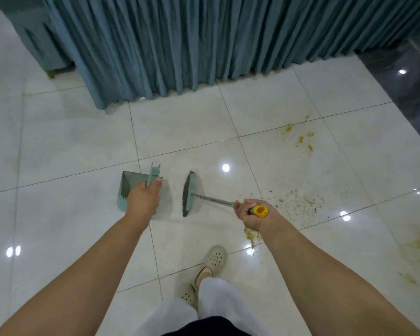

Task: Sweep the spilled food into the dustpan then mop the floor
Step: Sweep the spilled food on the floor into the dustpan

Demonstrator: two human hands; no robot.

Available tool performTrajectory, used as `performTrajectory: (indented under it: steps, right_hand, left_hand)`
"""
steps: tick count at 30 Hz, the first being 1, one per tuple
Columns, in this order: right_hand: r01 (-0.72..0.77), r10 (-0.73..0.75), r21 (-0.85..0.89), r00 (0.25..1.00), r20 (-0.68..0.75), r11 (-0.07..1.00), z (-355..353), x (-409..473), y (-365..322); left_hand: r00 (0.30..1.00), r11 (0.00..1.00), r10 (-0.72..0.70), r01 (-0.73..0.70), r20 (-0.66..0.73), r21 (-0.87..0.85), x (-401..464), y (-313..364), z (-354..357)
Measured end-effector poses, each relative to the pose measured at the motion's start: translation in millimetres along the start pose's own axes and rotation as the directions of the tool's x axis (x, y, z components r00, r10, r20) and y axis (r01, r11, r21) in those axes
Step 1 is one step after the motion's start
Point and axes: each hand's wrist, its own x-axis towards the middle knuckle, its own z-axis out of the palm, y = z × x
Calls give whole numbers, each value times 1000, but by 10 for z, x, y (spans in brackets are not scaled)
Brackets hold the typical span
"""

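Note:
My left hand (143, 201) grips the handle of a pale green dustpan (129, 184), held upright over the white tiled floor. My right hand (251, 213) grips the yellow-capped metal handle of a broom whose green head (189, 194) with dark bristles sits just right of the dustpan. Spilled food crumbs (298, 201) lie scattered on the tiles right of my right hand. A clump of food (251, 235) shows just below that wrist. Yellow smears (301, 138) mark the floor farther back on the right, with more yellow stains (418, 248) at the right edge.
A teal pleated curtain (192, 44) hangs to the floor across the back. Dark glossy flooring (407, 76) begins at the far right. My feet in cream perforated clogs (215, 258) stand on the tiles below the broom.

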Motion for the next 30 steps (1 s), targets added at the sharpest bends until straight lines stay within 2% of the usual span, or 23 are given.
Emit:
performTrajectory:
  steps: [11, 19, 24, 30]
  right_hand:
    - [176, -155, 292, 983, -95, 940, -694, -508, -1148]
    - [263, -212, 353, 961, -178, 898, -1105, -785, -1527]
    - [269, -231, 349, 962, -148, 898, -928, -848, -1571]
    - [235, -232, 361, 971, -54, 902, -231, -698, -1516]
  left_hand:
    - [963, 994, 58, -81, 263, 77, 122, 583, 1071]
    - [913, 979, 120, -174, 391, 107, 107, 942, 1671]
    - [895, 969, 137, -210, 425, 130, 286, 1183, 1856]
    - [870, 953, 111, -231, 481, 196, 750, 1552, 1970]
